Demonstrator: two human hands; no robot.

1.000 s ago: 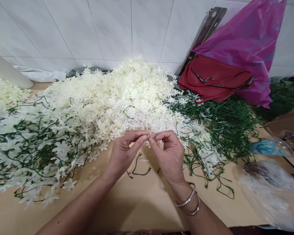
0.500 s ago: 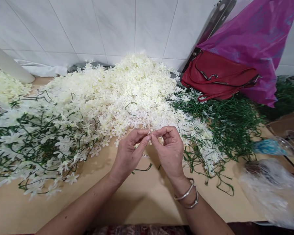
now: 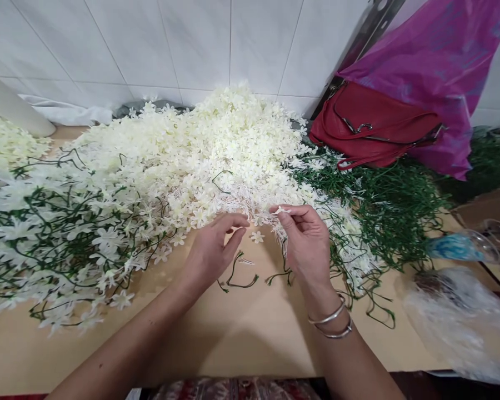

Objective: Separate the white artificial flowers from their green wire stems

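Observation:
My right hand, with two bangles at the wrist, pinches a small white flower piece between thumb and index finger. Its exact shape is too small to make out. To the left, my left hand has thumb and fingers a little apart, with nothing visible between them. Between the hands a single white flower lies on the table. Close by are loose green stems and thin white stamen sticks.
A large heap of cream artificial flowers spreads along the tiled wall. White flowers on green stems are piled at left. Green stems lie at right below a red handbag, beside a purple bag and clear plastic.
My hands have parted. The right hand has moved right and up with the small white piece. My left hand has let go and drawn slightly left.

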